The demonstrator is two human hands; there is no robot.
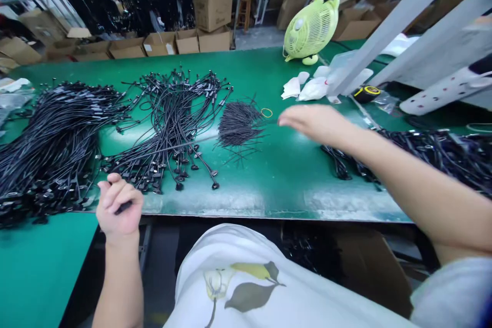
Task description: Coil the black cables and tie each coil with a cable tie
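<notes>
My left hand [118, 206] is closed in a fist at the table's near edge, gripping the end of a thin black cable that runs up toward the middle cable pile [172, 123]. My right hand [313, 120] reaches left over the green table [292, 174], fingers stretched together, slightly blurred, holding nothing I can see. It hovers just right of a small bundle of black ties [238, 125] and a yellow rubber band [266, 112]. A large heap of black cables [54, 143] lies at the left, and another cable pile [430, 151] lies under my right forearm.
A light green desk fan [312, 25] stands at the table's far edge, with white plastic bags [307, 87] beside it. A tape roll [367, 93] lies by grey slanted posts [388, 25]. Cardboard boxes [212, 0] line the floor behind. A box sits under the table.
</notes>
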